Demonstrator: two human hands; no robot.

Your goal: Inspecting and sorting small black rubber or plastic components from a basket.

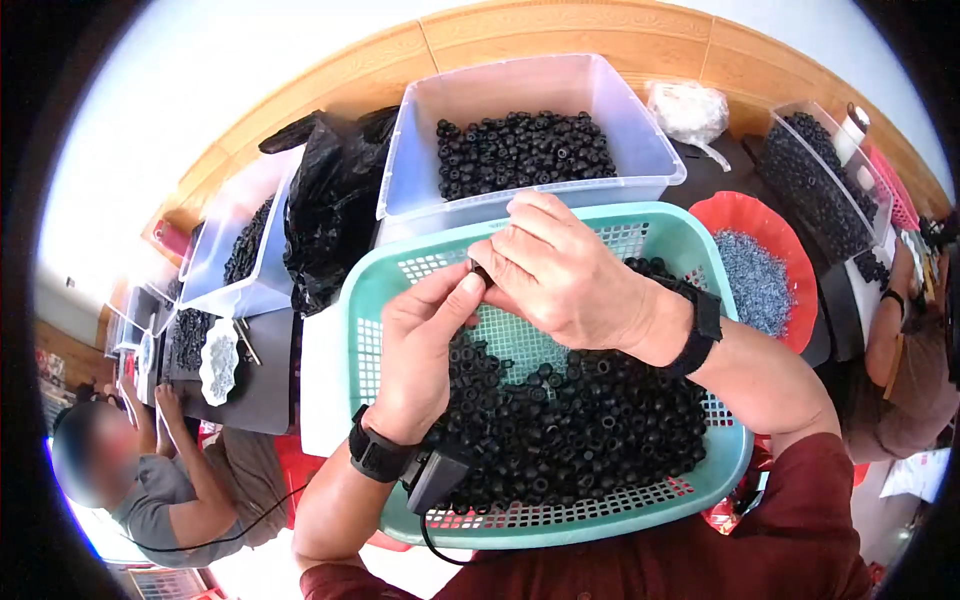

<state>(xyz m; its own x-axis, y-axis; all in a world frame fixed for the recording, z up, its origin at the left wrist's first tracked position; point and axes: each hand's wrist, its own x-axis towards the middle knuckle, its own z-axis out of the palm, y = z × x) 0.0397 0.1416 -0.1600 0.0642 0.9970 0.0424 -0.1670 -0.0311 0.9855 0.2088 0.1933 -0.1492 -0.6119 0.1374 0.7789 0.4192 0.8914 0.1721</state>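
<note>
Basket (600, 525) sits between black bag (335, 205) and red bowl (745, 208) — tub (510, 90) just behind.

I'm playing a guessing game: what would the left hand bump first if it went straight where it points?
Probably the right hand, just past the small dark piece pinched by the left hand, though depth is unclear.

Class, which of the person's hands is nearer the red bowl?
Right. The right hand is left of the red bowl; the left hand is farther left.
</note>
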